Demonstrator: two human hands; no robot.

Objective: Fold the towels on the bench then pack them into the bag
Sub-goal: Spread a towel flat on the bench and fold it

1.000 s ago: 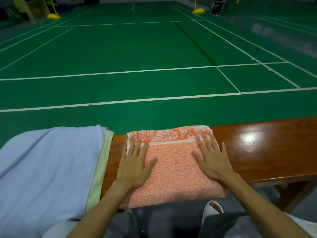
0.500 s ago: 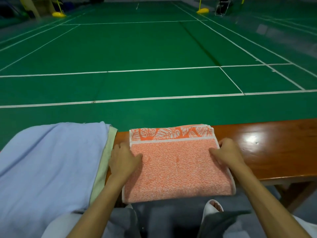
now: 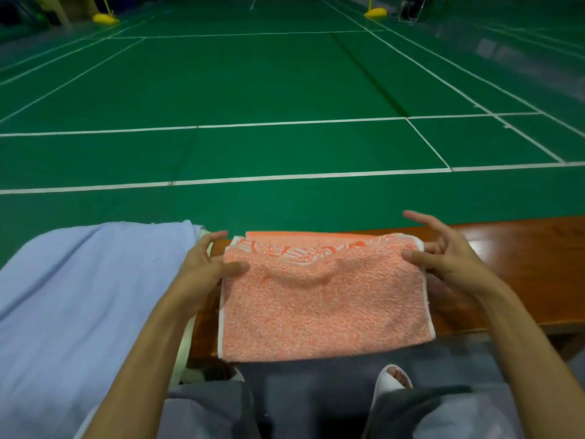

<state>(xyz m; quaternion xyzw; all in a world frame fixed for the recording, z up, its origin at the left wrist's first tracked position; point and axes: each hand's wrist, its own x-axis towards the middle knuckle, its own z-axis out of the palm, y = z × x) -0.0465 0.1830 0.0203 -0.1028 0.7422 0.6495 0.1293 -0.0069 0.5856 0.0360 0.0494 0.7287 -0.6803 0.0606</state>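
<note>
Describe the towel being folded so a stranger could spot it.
Find the wooden bench edging the green court. On it, between the left hand and right hand, lies the orange towel. Unlike the plain pale blue cloth left of it, it has a leaf-patterned band.

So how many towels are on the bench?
3. The orange towel lies in the middle of the bench; the blue towel is spread at the left; a pale yellow towel peeks out from under the blue one. More may be hidden beneath.
</note>
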